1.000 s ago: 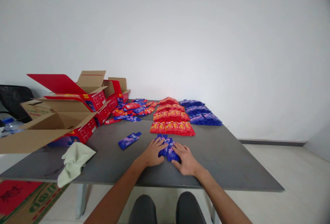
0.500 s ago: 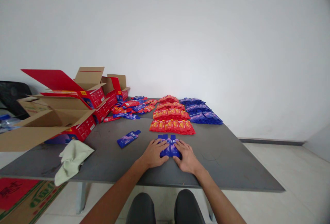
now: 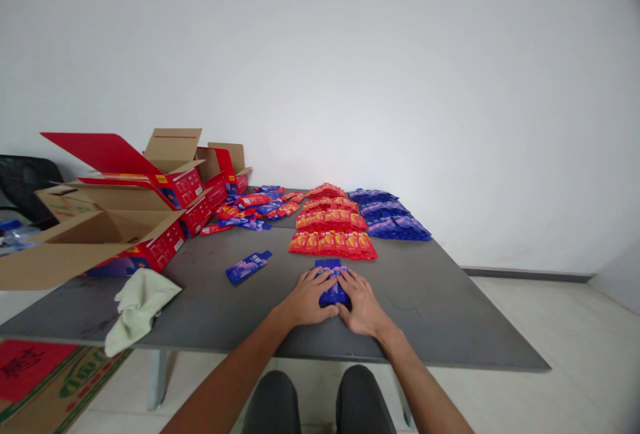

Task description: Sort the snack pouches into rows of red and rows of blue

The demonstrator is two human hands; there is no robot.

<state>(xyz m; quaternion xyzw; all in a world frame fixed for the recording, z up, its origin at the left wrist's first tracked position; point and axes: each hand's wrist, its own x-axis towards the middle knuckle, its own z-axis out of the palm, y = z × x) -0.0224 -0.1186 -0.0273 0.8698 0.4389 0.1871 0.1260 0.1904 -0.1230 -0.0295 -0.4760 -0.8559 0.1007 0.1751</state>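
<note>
Table (image 3: 440,314): A dark grey top, faintly marked, carries the spread.
Red rows (image 3: 333,241): Overlapping red pouches, ranked one row behind another, run down the table's far half.
Blue rows (image 3: 397,226): Blue pouches lie similarly ranked, just right of the red rows.
Near group (image 3: 333,291): Blue pouches, partly hidden, lie in front of the red rows.
Lone pouch (image 3: 249,267): Blue, slanted, front-left of the red rows.
Loose heap (image 3: 260,207): Red and blue pouches mingle left of the red rows.
Cartons (image 3: 165,247): Red, flaps open, farther left of the red rows.
Cloth (image 3: 140,301): Pale green, crumpled, well front-left of the red rows.
</note>
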